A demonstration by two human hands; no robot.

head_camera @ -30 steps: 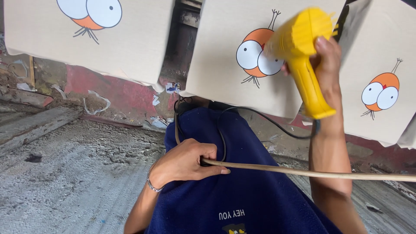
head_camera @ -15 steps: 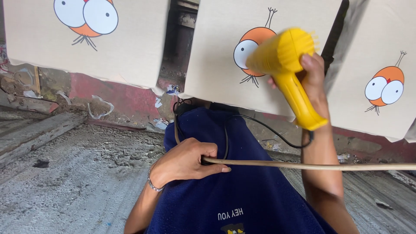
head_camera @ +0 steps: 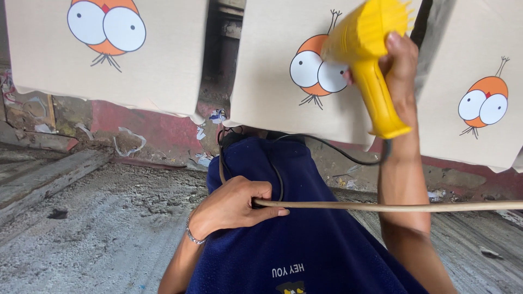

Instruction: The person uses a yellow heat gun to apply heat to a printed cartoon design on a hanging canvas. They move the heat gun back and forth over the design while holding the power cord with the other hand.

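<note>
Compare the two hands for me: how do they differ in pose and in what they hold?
The right hand is raised high, gripping a yellow heat gun aimed at the middle cloth panel; the left hand sits low against the blue shirt. The right hand's tool is thick and upright, while the left hand pinches a thin tan cord running sideways. Only the left wrist wears a bracelet. Both are closed on something.

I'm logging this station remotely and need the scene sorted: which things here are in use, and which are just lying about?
In use: yellow heat gun in right hand; tan cord in left hand; middle printed panel.

Lying about: paper scraps, wooden plank, other printed panels.
</note>
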